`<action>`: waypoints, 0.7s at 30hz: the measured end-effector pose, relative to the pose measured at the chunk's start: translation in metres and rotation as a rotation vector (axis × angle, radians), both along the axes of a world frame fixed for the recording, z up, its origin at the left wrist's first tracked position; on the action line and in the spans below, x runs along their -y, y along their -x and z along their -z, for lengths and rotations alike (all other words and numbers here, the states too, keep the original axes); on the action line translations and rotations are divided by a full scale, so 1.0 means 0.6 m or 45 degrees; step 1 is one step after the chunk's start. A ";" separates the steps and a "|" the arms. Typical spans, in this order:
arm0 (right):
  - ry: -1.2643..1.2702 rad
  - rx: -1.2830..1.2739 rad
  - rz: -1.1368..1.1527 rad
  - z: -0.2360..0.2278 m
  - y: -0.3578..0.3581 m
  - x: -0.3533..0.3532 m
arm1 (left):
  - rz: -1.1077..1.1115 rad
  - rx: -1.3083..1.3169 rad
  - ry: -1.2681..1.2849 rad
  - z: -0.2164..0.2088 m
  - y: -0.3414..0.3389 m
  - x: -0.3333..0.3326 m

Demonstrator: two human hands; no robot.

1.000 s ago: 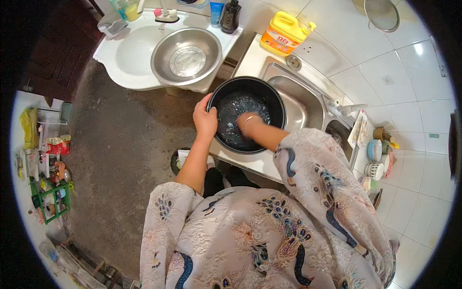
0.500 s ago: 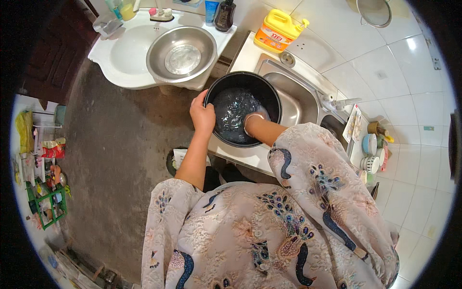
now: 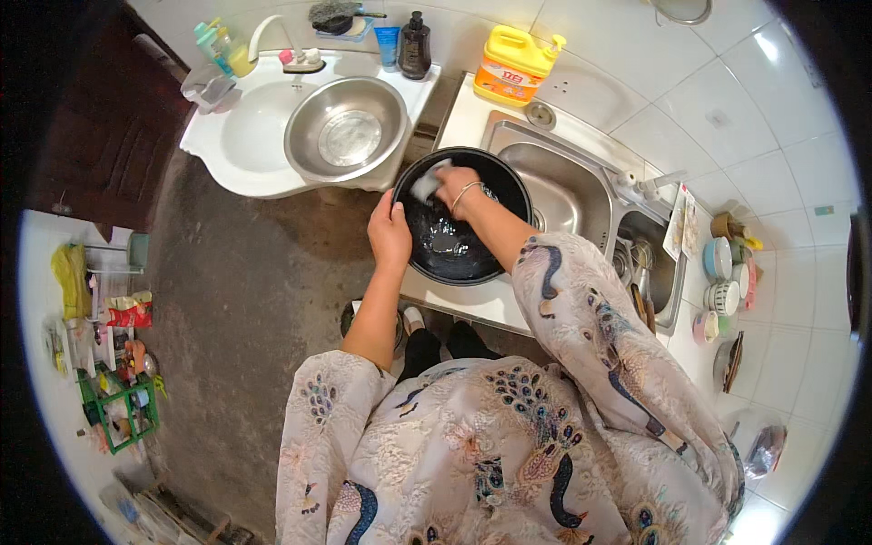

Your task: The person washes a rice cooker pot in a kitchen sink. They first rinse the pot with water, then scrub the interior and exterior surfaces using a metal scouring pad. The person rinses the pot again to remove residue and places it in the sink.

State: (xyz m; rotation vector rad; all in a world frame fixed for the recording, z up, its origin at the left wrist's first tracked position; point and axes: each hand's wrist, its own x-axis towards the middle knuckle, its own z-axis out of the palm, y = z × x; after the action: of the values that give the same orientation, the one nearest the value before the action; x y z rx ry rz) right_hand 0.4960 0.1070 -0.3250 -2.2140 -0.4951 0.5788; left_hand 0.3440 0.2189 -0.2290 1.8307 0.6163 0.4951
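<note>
The scene is brightly and evenly lit, with the strongest light falling on the white wall tiles [image 3: 727, 118] up and to the right of the right hand [image 3: 454, 186], where they wash out toward pale glare. The wet black pan [image 3: 454, 250] under that hand carries small sharp highlights, and the steel bowl [image 3: 345, 136] up and left of the left hand [image 3: 389, 232] shows a soft sheen. Shadows are faint and short. The floor [image 3: 245, 300] left of the left hand reads darker and duller. Focus is crisp centrally; straight edges bow toward the rim, and a black vignette rings the circular picture.
</note>
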 end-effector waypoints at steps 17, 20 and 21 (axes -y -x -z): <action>-0.015 -0.561 0.498 -0.063 0.092 -0.083 | 0.077 -0.034 -0.133 0.002 -0.020 0.002; 0.068 -0.641 0.028 -0.101 0.149 -0.040 | -0.026 0.077 0.169 0.005 -0.026 0.008; 0.235 -0.589 -0.287 -0.130 0.155 -0.010 | -0.038 0.087 0.171 0.017 -0.028 0.007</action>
State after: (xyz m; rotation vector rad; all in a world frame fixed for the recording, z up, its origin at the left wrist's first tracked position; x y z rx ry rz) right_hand 0.4028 0.1128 -0.2472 -2.1095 -0.4604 1.2627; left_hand 0.3611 0.2148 -0.2394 1.6731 0.6169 0.5215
